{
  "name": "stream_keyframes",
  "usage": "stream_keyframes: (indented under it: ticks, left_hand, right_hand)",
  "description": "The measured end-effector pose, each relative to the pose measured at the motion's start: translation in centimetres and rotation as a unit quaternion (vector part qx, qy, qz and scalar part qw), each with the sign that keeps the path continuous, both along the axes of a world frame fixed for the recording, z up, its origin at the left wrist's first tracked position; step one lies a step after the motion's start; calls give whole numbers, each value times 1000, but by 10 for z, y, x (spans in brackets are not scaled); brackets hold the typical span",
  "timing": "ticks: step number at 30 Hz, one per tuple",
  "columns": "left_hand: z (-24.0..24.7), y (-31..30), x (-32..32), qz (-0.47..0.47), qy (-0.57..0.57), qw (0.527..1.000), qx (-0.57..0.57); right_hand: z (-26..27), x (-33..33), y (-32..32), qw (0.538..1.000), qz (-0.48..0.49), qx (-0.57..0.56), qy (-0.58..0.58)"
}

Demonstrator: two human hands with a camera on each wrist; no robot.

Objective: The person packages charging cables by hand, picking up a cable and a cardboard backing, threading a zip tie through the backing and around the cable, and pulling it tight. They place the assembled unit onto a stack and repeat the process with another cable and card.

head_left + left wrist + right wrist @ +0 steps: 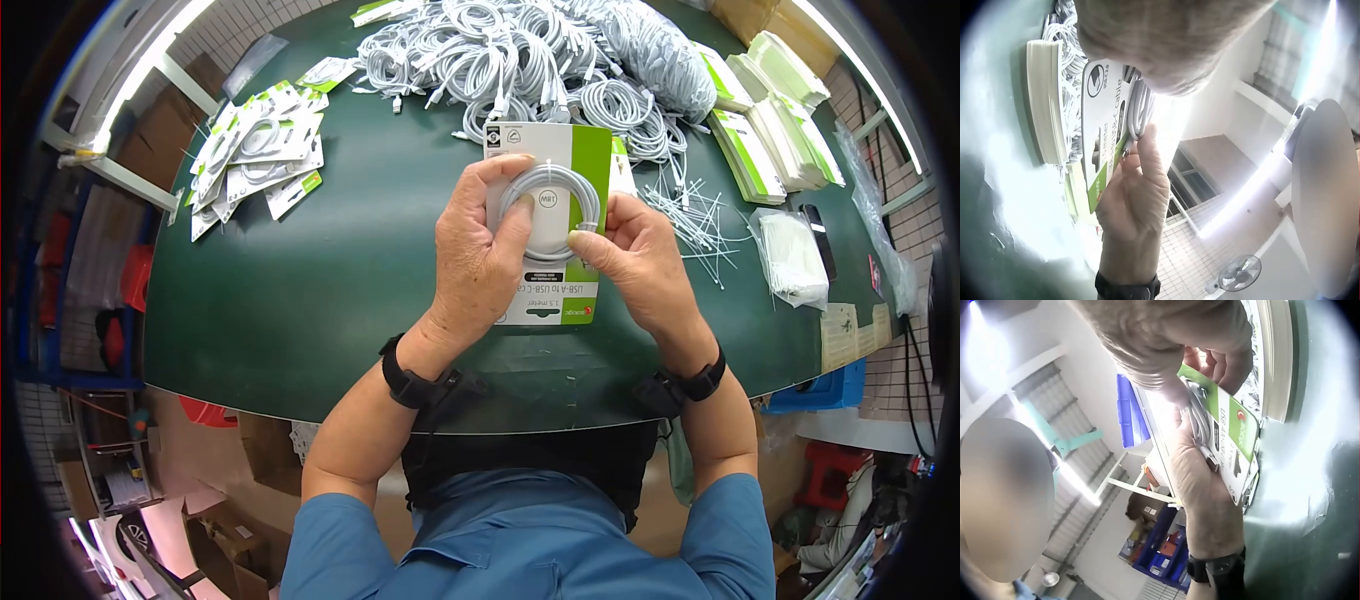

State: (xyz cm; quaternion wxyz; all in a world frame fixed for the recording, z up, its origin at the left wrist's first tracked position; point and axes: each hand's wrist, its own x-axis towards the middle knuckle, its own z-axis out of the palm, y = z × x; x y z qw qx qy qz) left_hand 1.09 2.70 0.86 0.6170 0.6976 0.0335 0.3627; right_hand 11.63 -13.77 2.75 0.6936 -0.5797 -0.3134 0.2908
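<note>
A white and green printed card (580,280) is held up over the table, its print upside down in the head view. On its face lies a coiled grey-white USB cable (592,195). My left hand (472,255) grips the card's left side, thumb across the coil and index finger along its upper left. At the right edge my right hand (645,265) pinches card and coil, thumb tip on the coil's lower right and fingers curled behind. The left wrist view shows a cable plug (1126,150) by the right fingers. Small white ties loop over the coil's top and lower right.
A large heap of coiled cables (500,60) lies at the back. Carded cables (260,150) are piled on the left. Stacks of flat cards (770,130) stand back right, near loose white cable ties (695,220) and a plastic bag of ties (790,255).
</note>
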Motion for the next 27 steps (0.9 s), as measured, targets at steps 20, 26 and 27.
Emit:
stream_keyframes:
  ticks: [20,26,27]
  left_hand:
    - [8,-17,-5,-17,84,989,124]
    - [11,-24,-8,-10,91,990,105]
    - [11,-22,-10,-4,91,988,123]
  right_hand:
    - [-6,7,3,993,-58,95,40]
    - [-8,7,0,993,-62,104,-4]
    - [-8,7,0,993,-57,106,-7]
